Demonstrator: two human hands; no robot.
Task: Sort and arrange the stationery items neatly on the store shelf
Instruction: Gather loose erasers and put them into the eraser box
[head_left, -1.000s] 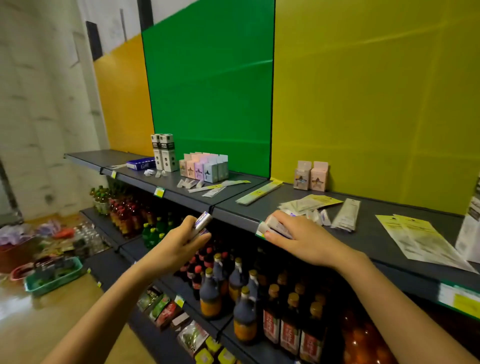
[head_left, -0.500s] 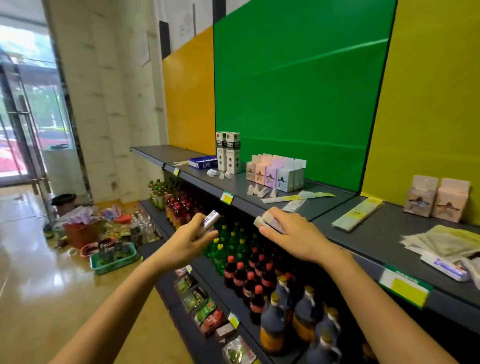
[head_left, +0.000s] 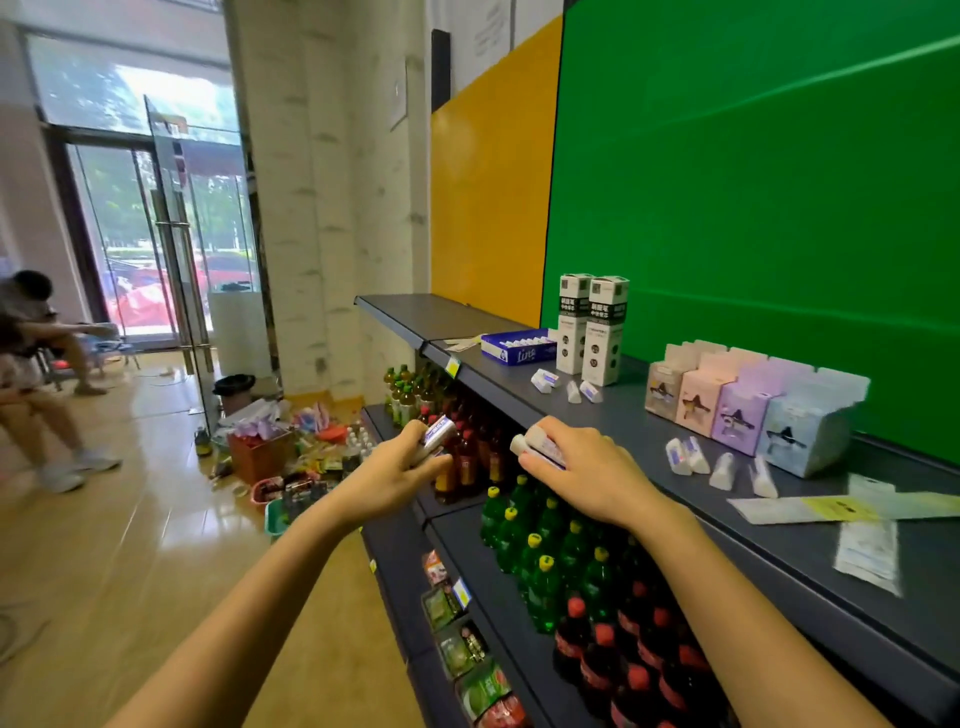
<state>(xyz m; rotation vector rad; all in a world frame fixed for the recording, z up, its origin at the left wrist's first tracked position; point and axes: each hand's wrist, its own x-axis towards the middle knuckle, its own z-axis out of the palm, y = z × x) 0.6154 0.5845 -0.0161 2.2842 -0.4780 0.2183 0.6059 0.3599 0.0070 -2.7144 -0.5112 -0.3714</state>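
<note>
Roughly midway, I'd say. The left hand (head_left: 387, 480) is closed around a small white-and-purple eraser (head_left: 437, 432), held in the air off the front edge of the shelf (head_left: 810, 545), over the drink bottles (head_left: 540, 551) below. The right hand (head_left: 584, 475) is wrapped over a second eraser (head_left: 540, 448), right at the shelf's front lip; whether it touches the shelf I cannot tell. Sorted-looking already: two tall boxes (head_left: 589, 325) upright side by side, a blue tray (head_left: 517, 347) just beside them, and a tidy row of pastel boxes (head_left: 748, 408) against the green panel (head_left: 753, 182). Still loose: a few erasers (head_left: 569, 387) near the tall boxes, four more (head_left: 719, 465) in front of the pastel row, and flat packets (head_left: 852, 525) lying crossed near the shelf's right end. So both held erasers need a spot, likely with their kind, and the loose pieces and packets are left to line up.
</note>
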